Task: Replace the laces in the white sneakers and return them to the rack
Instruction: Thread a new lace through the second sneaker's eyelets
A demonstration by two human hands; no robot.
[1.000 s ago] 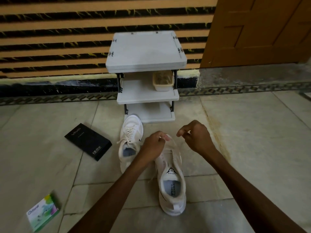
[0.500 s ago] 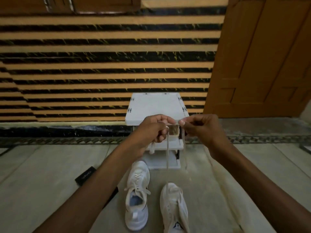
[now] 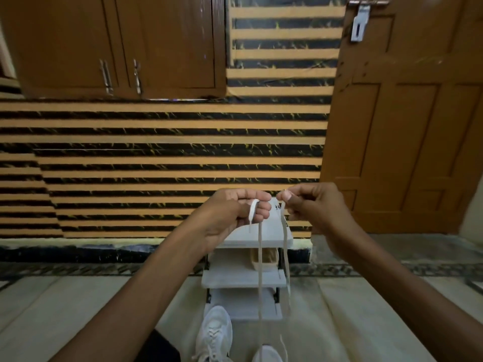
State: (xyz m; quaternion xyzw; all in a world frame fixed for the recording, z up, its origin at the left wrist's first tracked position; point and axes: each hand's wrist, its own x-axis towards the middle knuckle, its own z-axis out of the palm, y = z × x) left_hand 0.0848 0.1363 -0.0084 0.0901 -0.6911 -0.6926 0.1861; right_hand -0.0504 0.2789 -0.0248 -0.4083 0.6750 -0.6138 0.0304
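The lace (image 3: pixel 260 257) is flat woven cloth, off-white and matt. The laced sneaker (image 3: pixel 215 333) has a white cloth upper, also matt. The rack (image 3: pixel 243 279) has pale, dull shelves, possibly plastic, though the blur makes that hard to judge. The floor (image 3: pixel 78 309) is smooth stone tile with a soft sheen. The wall (image 3: pixel 156 152) is faced in glossy striped tile. The door (image 3: pixel 418 126) and cupboard (image 3: pixel 170 43) are brown wood with a satin finish. The latch (image 3: pixel 359 22) and handles (image 3: pixel 105 74) are shiny metal.

left hand (image 3: pixel 230 216): bare | right hand (image 3: pixel 315 209): bare, thumbnail short | forearms (image 3: pixel 146 291): bare to frame edge
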